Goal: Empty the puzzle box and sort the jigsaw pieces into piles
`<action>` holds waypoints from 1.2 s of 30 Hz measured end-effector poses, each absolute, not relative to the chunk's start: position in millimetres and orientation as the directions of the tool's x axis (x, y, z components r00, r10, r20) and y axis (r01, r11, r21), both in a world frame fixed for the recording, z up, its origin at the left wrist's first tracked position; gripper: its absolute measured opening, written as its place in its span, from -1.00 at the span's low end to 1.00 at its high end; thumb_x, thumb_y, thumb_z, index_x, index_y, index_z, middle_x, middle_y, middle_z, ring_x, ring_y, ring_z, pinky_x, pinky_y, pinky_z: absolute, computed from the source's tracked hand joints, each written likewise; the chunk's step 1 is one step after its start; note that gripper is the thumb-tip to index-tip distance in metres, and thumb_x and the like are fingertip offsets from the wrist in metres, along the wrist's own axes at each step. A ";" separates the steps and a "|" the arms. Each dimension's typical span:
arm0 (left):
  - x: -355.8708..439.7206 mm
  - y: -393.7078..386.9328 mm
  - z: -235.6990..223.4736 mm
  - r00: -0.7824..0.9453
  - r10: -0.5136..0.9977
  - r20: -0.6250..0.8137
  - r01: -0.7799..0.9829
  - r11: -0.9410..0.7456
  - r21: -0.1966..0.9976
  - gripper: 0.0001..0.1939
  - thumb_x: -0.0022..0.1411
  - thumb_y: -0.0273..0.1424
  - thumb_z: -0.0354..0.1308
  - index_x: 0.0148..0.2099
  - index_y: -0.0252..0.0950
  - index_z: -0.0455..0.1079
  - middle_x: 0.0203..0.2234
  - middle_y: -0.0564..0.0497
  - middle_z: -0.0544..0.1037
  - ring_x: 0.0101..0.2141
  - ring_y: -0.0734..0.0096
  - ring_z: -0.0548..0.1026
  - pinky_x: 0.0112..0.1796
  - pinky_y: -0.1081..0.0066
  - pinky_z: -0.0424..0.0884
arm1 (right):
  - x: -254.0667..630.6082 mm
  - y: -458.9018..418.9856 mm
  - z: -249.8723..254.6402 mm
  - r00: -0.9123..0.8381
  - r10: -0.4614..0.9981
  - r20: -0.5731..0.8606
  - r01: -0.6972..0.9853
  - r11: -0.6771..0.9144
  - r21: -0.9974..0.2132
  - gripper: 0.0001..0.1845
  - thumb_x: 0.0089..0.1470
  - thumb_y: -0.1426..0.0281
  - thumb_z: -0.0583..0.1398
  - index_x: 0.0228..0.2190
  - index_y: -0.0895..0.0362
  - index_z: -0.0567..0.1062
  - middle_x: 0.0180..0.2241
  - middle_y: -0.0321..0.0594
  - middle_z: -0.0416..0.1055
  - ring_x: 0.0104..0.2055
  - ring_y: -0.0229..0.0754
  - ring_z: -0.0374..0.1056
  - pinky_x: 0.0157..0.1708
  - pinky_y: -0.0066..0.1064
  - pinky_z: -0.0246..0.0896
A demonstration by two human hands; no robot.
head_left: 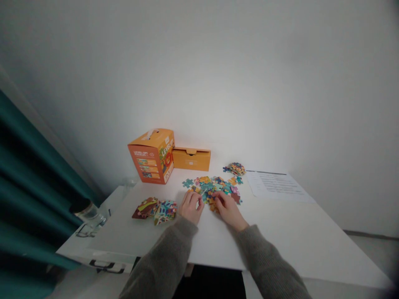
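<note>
A loose heap of colourful jigsaw puzzle pieces [218, 185] lies on the white table in front of both hands. My left hand [190, 207] is at the heap's near left edge, its fingers curled towards the thumb; whatever lies between the fingertips is too small to make out. At the near right side of the heap, my right hand [230, 209] pinches with thumb and fingers at a puzzle piece [214, 198], partly hidden by the fingers. Left of my left hand lie two flat groups of pieces, one brown and green [146, 207], one blue and multicoloured [165, 212].
An orange puzzle box [152, 157] stands at the back left, beside a smaller orange carton [191, 159]. A round pile of pieces [237, 168] lies at the back, near printed paper sheets [277, 186]. A glass jar [89, 211] and glasses [85, 231] sit far left, by a green curtain.
</note>
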State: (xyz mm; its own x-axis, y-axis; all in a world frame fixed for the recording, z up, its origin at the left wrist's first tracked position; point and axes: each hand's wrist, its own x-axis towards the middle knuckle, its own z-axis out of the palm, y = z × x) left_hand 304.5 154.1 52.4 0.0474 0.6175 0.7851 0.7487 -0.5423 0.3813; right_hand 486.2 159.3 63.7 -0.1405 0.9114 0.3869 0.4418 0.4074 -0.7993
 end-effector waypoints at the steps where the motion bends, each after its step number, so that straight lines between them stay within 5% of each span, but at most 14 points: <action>1: 305.8 153.0 52.3 0.076 0.590 0.804 0.714 -0.595 0.369 -0.84 0.20 -0.57 0.01 -0.32 -0.24 0.37 -0.39 -0.04 0.49 -0.27 0.32 0.47 -0.20 0.32 0.45 | 484.8 158.0 65.3 -0.140 0.926 0.351 0.373 0.377 -0.848 -0.72 0.22 0.21 0.06 -0.21 0.09 0.48 -0.39 -0.21 0.49 -0.35 -0.13 0.38 -0.31 -0.33 0.25; 5: 311.1 150.1 49.7 0.221 0.484 0.847 0.615 -0.743 0.264 -0.82 0.23 -0.56 0.00 -0.33 -0.22 0.37 -0.40 -0.05 0.52 -0.30 0.35 0.49 -0.21 0.31 0.48 | 479.6 153.0 71.3 -0.216 0.963 0.160 -0.028 0.158 -0.987 -0.51 0.26 -0.03 -0.08 -0.10 0.05 0.36 -0.54 -0.29 0.43 -0.57 -0.19 0.31 -0.55 -0.40 0.17; 8: 313.6 149.3 47.4 0.279 0.468 0.839 0.608 -0.762 0.223 -0.81 0.24 -0.55 -0.01 -0.33 -0.22 0.38 -0.38 -0.06 0.54 -0.26 0.33 0.52 -0.15 0.26 0.50 | 477.9 151.9 72.1 -0.198 0.972 0.126 -0.142 0.099 -0.985 -0.54 0.21 -0.07 -0.01 -0.06 -0.01 0.28 -0.57 -0.38 0.40 -0.61 -0.22 0.30 -0.60 -0.44 0.14; 14: 315.5 146.1 50.5 0.254 0.458 0.852 0.582 -0.776 0.244 -0.87 0.21 -0.52 0.08 -0.22 -0.23 0.40 -0.28 -0.09 0.53 -0.15 0.27 0.50 -0.07 0.20 0.46 | 480.3 156.5 68.8 -0.120 0.975 0.187 -0.108 0.174 -0.979 -0.66 0.09 0.06 0.22 -0.37 0.05 0.31 -0.58 -0.40 0.35 -0.63 -0.30 0.24 -0.60 -0.48 0.14; 20: 314.4 148.7 50.6 0.078 0.685 0.724 0.609 -0.608 0.509 -0.44 0.20 -0.32 0.21 0.22 -0.25 0.19 0.01 -0.20 0.42 0.07 0.14 0.39 0.07 0.11 0.38 | 483.4 156.7 71.7 -0.073 0.958 0.278 -0.015 0.278 -0.961 -0.71 0.10 0.11 0.22 -0.34 0.07 0.37 -0.46 -0.31 0.39 -0.50 -0.26 0.33 -0.51 -0.44 0.25; 24: 314.0 151.9 43.4 0.126 0.734 0.667 0.573 -0.603 0.555 -0.46 0.27 -0.35 0.14 0.27 -0.22 0.17 0.05 -0.18 0.42 0.08 0.19 0.39 0.08 0.16 0.38 | 483.4 154.7 71.3 -0.112 0.954 0.278 0.010 0.281 -0.960 -0.70 0.15 0.08 0.16 -0.32 0.07 0.41 -0.45 -0.30 0.39 -0.45 -0.23 0.37 -0.43 -0.40 0.32; 30: 316.2 149.7 43.6 0.107 0.779 0.618 0.483 -0.584 0.653 -0.47 0.25 -0.42 0.14 0.25 -0.22 0.20 0.02 -0.16 0.46 0.00 0.20 0.46 0.01 0.15 0.44 | 483.5 150.1 78.7 -0.103 0.975 0.196 -0.102 0.186 -0.977 -0.52 0.18 0.06 0.08 0.07 -0.04 0.27 -0.53 -0.37 0.37 -0.51 -0.18 0.39 -0.42 -0.33 0.35; 36: 315.9 151.2 43.6 0.122 0.808 0.576 0.413 -0.570 0.711 -0.48 0.25 -0.42 0.14 0.25 -0.24 0.20 0.04 -0.16 0.47 0.02 0.20 0.46 0.02 0.16 0.44 | 484.6 151.0 80.9 -0.054 0.980 0.191 -0.095 0.185 -0.978 -0.59 0.16 0.06 0.11 -0.04 0.00 0.37 -0.54 -0.37 0.32 -0.57 -0.24 0.28 -0.56 -0.40 0.22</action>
State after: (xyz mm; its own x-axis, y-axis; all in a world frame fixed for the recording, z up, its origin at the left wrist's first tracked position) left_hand 315.9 151.2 43.6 0.1225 0.8079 0.5764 0.4130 -0.5696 0.7106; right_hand 484.6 151.0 80.9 -0.0539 0.9801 0.1911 -0.0947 0.1854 -0.9781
